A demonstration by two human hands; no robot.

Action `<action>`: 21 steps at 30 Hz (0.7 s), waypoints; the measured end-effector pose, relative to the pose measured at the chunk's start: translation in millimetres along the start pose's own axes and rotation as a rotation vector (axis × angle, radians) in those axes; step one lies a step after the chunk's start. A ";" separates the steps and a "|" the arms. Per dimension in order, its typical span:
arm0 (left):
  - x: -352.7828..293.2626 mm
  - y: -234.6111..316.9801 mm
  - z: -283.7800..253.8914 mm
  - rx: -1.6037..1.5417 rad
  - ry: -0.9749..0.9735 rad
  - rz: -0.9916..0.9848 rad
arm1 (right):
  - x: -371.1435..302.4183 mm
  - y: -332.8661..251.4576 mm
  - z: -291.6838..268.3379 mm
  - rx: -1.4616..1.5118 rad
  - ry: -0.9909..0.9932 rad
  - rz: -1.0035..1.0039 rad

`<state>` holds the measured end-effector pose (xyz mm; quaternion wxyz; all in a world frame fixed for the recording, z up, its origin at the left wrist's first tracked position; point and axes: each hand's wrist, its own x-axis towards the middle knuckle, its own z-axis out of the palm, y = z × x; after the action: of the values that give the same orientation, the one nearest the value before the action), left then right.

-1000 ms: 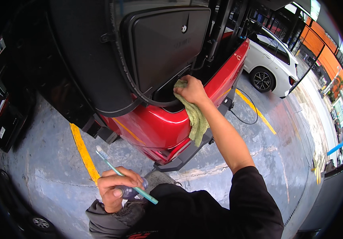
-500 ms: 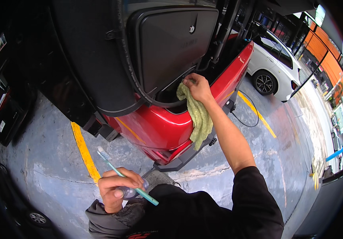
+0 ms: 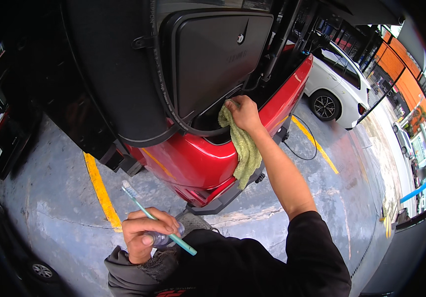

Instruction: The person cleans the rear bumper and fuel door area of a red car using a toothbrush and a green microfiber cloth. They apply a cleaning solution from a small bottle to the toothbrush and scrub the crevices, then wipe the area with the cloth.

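Note:
My right hand is closed on a yellow-green microfiber cloth, at the rear corner of a red vehicle. The cloth hangs from my fingers over the red bodywork, and its upper end is in the dark gap beside a black panel. Low in front of my body, my left hand grips a teal toothbrush with pale bristles pointing up and left. The same hand also holds a clear bottle, partly hidden by the fingers. Dark fuzzy fabric shows by my left wrist.
A black hose curves down beside the panel, next to a large black cover. Yellow lines cross the worn grey floor. A white car stands at the right, a dark car at the left.
The view has shifted slightly. My right hand and the cloth have barely moved at the red corner. My left hand keeps the toothbrush and bottle in the same place.

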<state>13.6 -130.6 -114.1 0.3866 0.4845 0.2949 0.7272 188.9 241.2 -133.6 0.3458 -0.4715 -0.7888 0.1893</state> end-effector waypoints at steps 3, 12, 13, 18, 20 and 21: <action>0.9 -0.3 0.0 -0.005 -0.002 0.002 | -0.7 -2.3 -1.7 0.008 -0.020 -0.030; -7.2 1.3 -7.2 0.003 0.037 -0.060 | -11.7 -5.4 -3.8 0.054 0.067 0.042; -7.8 1.4 -7.6 0.003 0.041 -0.058 | -11.7 -6.5 -5.3 0.071 0.023 0.025; -4.4 2.7 -8.8 -0.007 0.017 0.008 | -9.7 -6.7 -23.7 -0.021 -0.118 -0.061; -5.4 4.2 -10.9 0.009 0.026 0.009 | -5.7 -11.2 -31.5 -0.029 -0.135 -0.015; -5.3 4.7 -11.1 0.011 0.028 0.005 | -5.8 -10.9 -33.6 -0.037 -0.084 0.000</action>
<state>3.2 -138.3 -116.8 0.3776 0.4772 0.3032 0.7333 208.3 229.9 -105.8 0.3037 -0.4694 -0.8060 0.1943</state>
